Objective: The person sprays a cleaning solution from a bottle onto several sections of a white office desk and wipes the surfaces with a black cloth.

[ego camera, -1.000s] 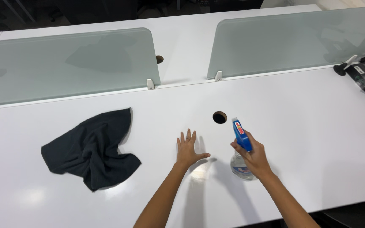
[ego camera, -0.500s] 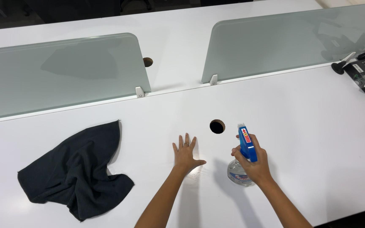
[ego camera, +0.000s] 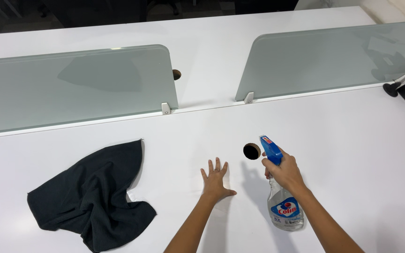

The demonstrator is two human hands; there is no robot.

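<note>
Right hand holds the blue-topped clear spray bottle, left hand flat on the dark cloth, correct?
Not quite. In the head view the left hand lies flat with fingers spread on the bare white desk, well apart from the crumpled dark grey cloth off to its left. The right hand does hold the blue-topped clear plastic spray bottle.

White desk (ego camera: 352,140); dark grey cloth (ego camera: 92,194), blue-topped clear spray bottle (ego camera: 280,187), frosted green dividers (ego camera: 71,84)

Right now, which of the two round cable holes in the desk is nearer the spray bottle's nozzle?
The near cable hole, on this side of the frosted glass dividers, just left of the spray bottle held in the right hand. The far hole lies behind them.
</note>
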